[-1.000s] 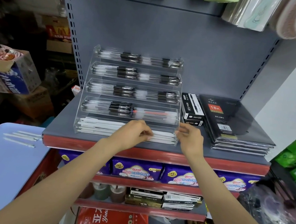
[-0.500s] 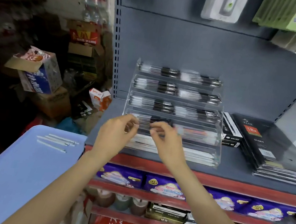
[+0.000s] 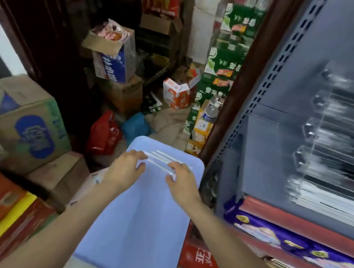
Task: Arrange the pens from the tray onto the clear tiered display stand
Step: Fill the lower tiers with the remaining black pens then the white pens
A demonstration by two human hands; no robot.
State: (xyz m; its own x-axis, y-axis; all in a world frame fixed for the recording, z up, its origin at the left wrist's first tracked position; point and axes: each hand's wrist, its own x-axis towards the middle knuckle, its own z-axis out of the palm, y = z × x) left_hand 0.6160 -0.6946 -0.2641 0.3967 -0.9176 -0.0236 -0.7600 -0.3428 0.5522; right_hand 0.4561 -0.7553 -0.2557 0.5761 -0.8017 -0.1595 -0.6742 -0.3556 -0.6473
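While both hands reach over the blue tray, the left hand and right hand rest relaxed fingers on the white pens. Neither hand grips anything. To the right, the clear display stand sits blurred on its shelf.

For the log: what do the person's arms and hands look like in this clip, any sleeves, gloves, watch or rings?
Both forearms are bare up to the bottom edge of the frame, with no sleeve showing. The left hand and right hand wear no gloves, and no watch, bracelet or ring is visible on either. The picture is motion-blurred, so fine details such as nails or small marks cannot be made out.
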